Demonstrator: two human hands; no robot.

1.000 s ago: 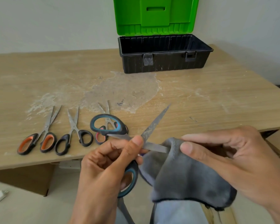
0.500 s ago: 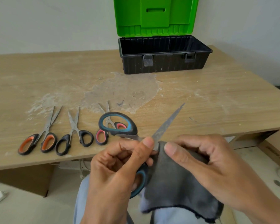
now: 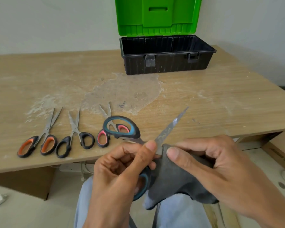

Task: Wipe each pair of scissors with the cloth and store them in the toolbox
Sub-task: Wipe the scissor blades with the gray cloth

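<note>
Bits you can't really make out here

The toolbox lid (image 3: pixel 156 15) runs off the frame at 12 o'clock. The second blade of the teal scissors (image 3: pixel 133 129) is out of sight behind the cloth (image 3: pixel 171 175) pinched in the right hand (image 3: pixel 220 170). Their lower loop mostly sits behind the left hand (image 3: pixel 120 175), and the upper loop covers part of the pink scissors (image 3: pixel 99 137). At 3 o'clock the cardboard box (image 3: pixel 280 148) is cropped, print too blurry to read.

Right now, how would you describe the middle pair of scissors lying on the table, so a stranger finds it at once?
On the wooden table, in front of the open toolbox, three pairs of scissors lie in a row near the left front edge. The middle pair has all-black handles; the left pair has orange insets, the right pair pink ones.
</note>
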